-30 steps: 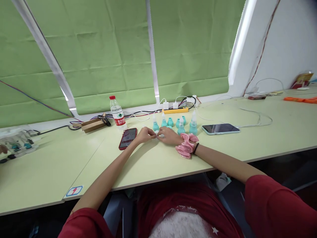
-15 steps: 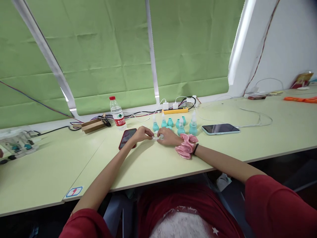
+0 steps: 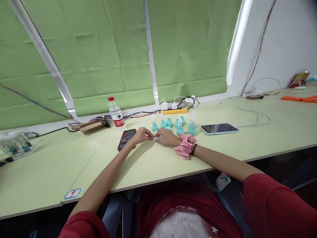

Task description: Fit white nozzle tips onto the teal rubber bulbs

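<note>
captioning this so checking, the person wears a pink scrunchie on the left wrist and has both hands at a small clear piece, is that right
The side is wrong: the head view shows the pink scrunchie on the right wrist. The left hand and right hand are indeed both at a small clear piece.

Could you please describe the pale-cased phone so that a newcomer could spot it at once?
Find the green blind and come down to the pale table below it. Just right of the turquoise bulbs lies the pale-cased phone, screen up. Its pale blue edge and the white cable at its right end set it apart from the red-edged phone near the left hand.
</note>
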{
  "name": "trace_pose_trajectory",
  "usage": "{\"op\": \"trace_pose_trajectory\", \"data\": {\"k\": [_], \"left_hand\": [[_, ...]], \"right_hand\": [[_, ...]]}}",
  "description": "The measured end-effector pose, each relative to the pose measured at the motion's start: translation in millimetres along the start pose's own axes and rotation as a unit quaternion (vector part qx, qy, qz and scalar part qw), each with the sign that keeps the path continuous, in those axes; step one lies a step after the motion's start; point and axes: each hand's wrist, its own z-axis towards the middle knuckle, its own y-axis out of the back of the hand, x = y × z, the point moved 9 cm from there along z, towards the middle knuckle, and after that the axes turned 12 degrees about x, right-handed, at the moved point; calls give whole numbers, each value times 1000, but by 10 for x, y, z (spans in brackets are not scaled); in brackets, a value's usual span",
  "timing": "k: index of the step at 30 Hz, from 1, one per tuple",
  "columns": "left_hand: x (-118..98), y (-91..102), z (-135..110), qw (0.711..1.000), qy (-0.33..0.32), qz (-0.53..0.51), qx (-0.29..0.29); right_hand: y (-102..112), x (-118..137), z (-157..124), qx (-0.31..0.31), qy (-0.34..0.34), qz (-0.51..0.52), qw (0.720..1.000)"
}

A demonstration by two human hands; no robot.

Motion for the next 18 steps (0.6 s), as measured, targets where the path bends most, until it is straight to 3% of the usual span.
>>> {"op": "trace_pose_trajectory", "data": {"k": [8,18], "left_hand": [[-61,7,-15,998,13,59,-9],[-87,-86,46,996,-16,89,17]], "right_hand": [[5,24,4,24,-10,-17,1000],[-24,-14,12,24,-21,-17,999]]}}
